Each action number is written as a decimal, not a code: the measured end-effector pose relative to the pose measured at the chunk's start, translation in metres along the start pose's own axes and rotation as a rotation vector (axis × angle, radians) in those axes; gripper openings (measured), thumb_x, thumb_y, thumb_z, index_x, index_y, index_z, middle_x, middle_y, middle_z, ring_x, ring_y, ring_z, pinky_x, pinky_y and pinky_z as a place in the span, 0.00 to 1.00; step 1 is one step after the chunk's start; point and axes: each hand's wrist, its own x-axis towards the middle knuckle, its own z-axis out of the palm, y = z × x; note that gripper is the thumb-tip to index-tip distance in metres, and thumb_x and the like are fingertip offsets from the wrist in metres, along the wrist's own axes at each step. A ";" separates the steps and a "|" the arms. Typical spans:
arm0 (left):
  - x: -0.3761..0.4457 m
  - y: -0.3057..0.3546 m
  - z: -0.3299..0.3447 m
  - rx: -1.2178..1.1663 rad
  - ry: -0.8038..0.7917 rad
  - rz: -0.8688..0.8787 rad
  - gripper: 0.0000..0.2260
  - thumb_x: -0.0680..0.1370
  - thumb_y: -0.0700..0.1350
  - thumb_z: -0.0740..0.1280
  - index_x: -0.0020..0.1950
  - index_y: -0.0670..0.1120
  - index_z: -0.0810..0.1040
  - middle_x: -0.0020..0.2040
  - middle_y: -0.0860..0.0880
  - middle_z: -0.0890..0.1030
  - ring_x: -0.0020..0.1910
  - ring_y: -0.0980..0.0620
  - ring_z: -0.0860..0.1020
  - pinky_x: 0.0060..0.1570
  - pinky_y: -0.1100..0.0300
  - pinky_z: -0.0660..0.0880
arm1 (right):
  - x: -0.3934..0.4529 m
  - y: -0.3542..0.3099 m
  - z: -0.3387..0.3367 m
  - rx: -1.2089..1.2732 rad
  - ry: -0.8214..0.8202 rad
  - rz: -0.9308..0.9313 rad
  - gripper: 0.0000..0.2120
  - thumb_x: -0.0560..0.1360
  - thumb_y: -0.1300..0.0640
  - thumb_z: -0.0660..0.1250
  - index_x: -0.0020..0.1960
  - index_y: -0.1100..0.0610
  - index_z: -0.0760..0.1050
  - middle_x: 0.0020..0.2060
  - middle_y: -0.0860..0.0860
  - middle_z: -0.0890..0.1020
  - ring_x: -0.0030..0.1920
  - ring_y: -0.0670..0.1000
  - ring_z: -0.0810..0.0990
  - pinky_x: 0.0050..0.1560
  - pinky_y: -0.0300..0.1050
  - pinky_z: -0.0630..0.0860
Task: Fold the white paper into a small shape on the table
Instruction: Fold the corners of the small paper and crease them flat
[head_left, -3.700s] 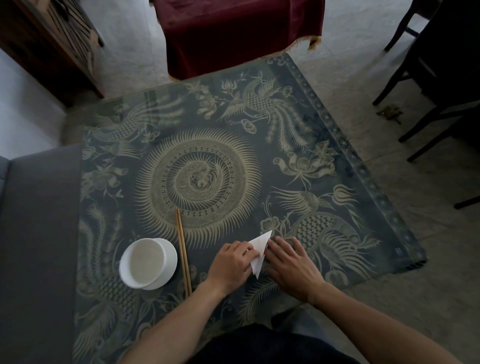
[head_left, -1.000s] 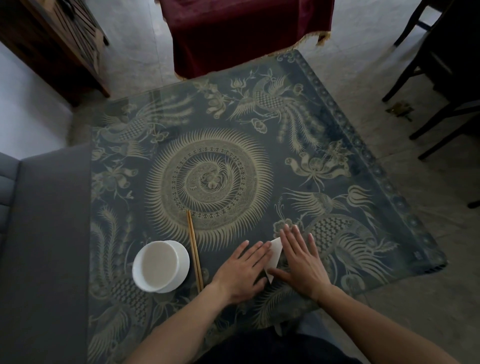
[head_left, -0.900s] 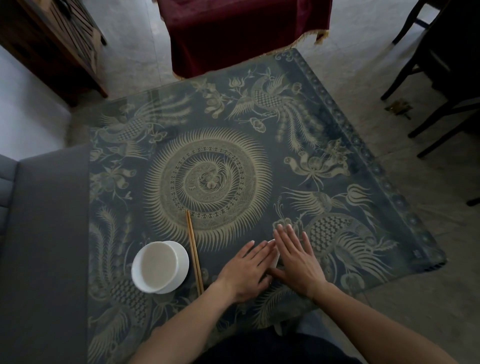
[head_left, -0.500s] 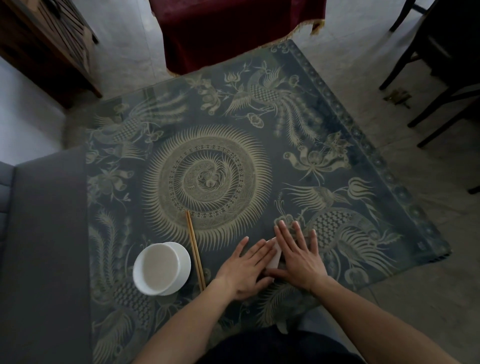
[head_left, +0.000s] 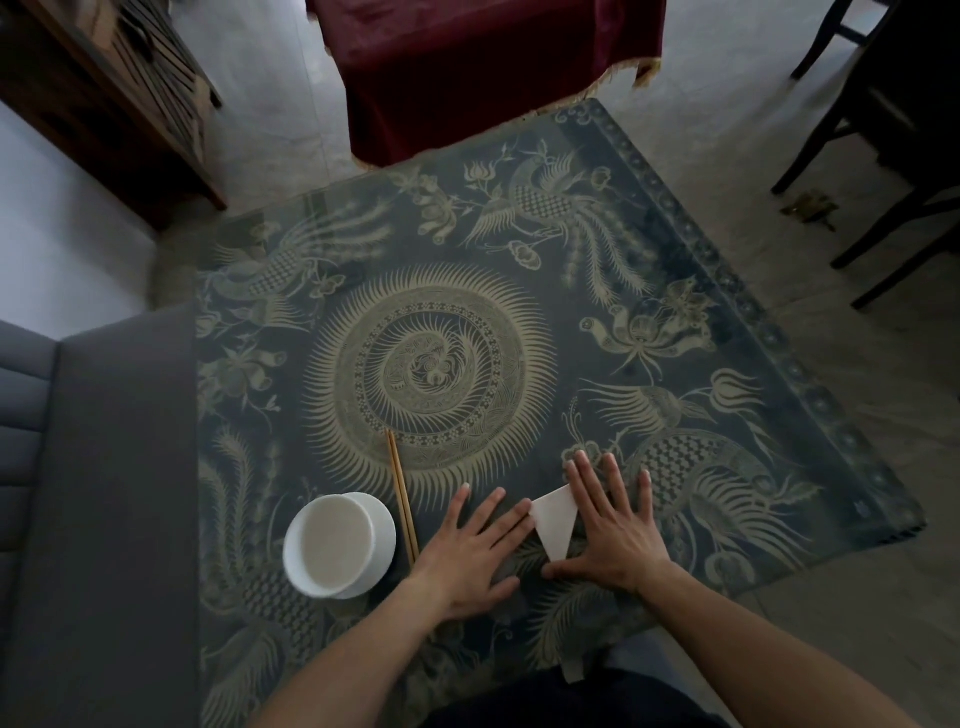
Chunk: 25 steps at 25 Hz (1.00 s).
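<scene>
The white paper, folded into a small triangle with its tip pointing toward me, lies flat on the patterned table near the front edge. My left hand rests flat on the table just left of the paper, fingers spread, fingertips touching its left corner. My right hand lies flat with fingers apart over the paper's right edge, thumb under its tip. Neither hand grips anything.
A white bowl stands left of my left hand, with a pair of wooden chopsticks between them. A grey sofa borders the table's left side. A dark red cloth-covered piece stands beyond, chairs at right.
My hands have drawn apart sideways, left hand leftward and right hand rightward, so the folded triangle that was almost hidden between them now shows.
</scene>
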 end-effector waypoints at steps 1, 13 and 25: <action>0.000 0.000 -0.003 0.003 0.009 0.002 0.33 0.79 0.64 0.45 0.79 0.54 0.36 0.79 0.55 0.37 0.77 0.46 0.34 0.70 0.34 0.31 | 0.000 0.000 0.000 0.004 0.006 -0.003 0.67 0.53 0.13 0.48 0.73 0.52 0.22 0.73 0.48 0.25 0.71 0.56 0.22 0.68 0.70 0.28; 0.040 0.014 -0.024 -0.200 0.266 -0.025 0.24 0.81 0.56 0.57 0.75 0.49 0.65 0.71 0.50 0.70 0.72 0.49 0.65 0.73 0.47 0.56 | -0.028 0.012 0.002 -0.023 0.153 -0.080 0.49 0.72 0.24 0.49 0.79 0.57 0.44 0.79 0.52 0.44 0.75 0.51 0.31 0.73 0.61 0.36; 0.077 0.028 -0.054 -0.508 0.152 -0.461 0.09 0.75 0.51 0.69 0.52 0.53 0.72 0.49 0.54 0.79 0.52 0.49 0.77 0.50 0.52 0.65 | -0.020 0.001 0.001 0.076 0.172 0.127 0.46 0.74 0.31 0.59 0.79 0.54 0.42 0.79 0.52 0.42 0.76 0.55 0.32 0.73 0.64 0.34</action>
